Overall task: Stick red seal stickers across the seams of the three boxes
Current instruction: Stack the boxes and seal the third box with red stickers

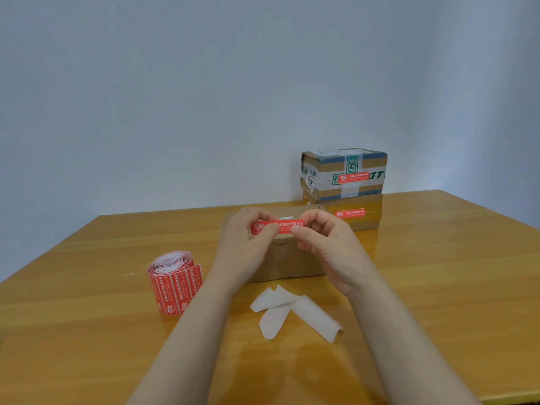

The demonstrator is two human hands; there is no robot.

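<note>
A wooden table (438,258) fills the lower half of the frame. At centre right, against the wall, an upper box (321,171) sits on a lower box (368,222), and each already has a red seal on its front. A third, plain near box (289,261) lies at centre, partly behind the hands. A roll (174,283) of red seals stands at lower left, and three curled white backing strips (295,311) lie at lower centre.

The sticker (285,226) is stretched level just above the near box's top edge. It looks thin, limp and tacky underneath, so it will likely fold onto itself or cling to skin. It is best held only by its two short ends and kept taut.

The left hand (248,244) pinches the left end between thumb and forefinger. The right hand (324,244) pinches the right end the same way, its other fingers curled loosely.
</note>
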